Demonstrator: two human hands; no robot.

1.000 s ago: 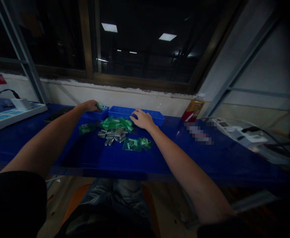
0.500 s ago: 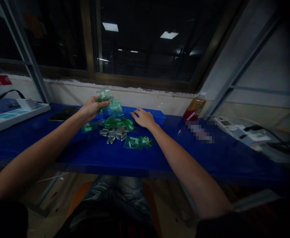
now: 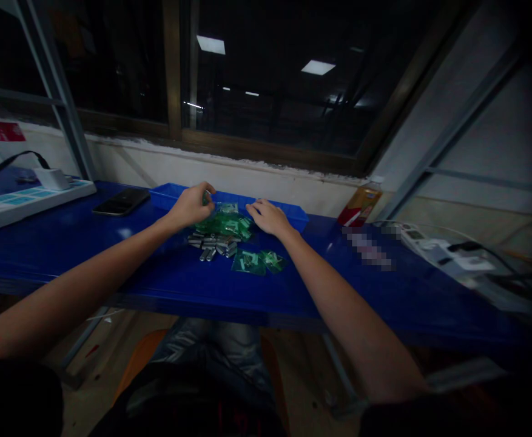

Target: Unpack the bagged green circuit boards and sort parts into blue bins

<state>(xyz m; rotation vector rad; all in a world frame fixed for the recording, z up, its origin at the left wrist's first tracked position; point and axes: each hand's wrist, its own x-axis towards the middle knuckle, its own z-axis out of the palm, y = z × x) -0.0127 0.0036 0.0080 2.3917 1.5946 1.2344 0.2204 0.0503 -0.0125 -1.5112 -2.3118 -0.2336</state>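
Note:
My left hand (image 3: 193, 206) is over the left side of a pile of small green plastic bags (image 3: 224, 223), its fingers curled round a bit of green bag, mostly hidden by the hand. At the pile's right edge, my right hand (image 3: 268, 216) rests with fingers stretched forward and nothing visible in them. Short silver metal cylinders (image 3: 213, 246) lie in a heap on the near side of the bags. Two more green bags (image 3: 249, 262), with small pale and metallic pieces inside, lie flat to the right of the cylinders.
A long blue tray (image 3: 168, 193) stands behind the hands along the wall. On the blue table (image 3: 156, 273) lie a phone (image 3: 121, 202) and a white power strip (image 3: 33, 203) at left. A drink bottle (image 3: 360, 203) and another power strip (image 3: 443, 249) are at right.
My left hand has come down and to the right from above the tray, where it held several green bags. Fewer bags show in it now. My right hand stays beside the pile.

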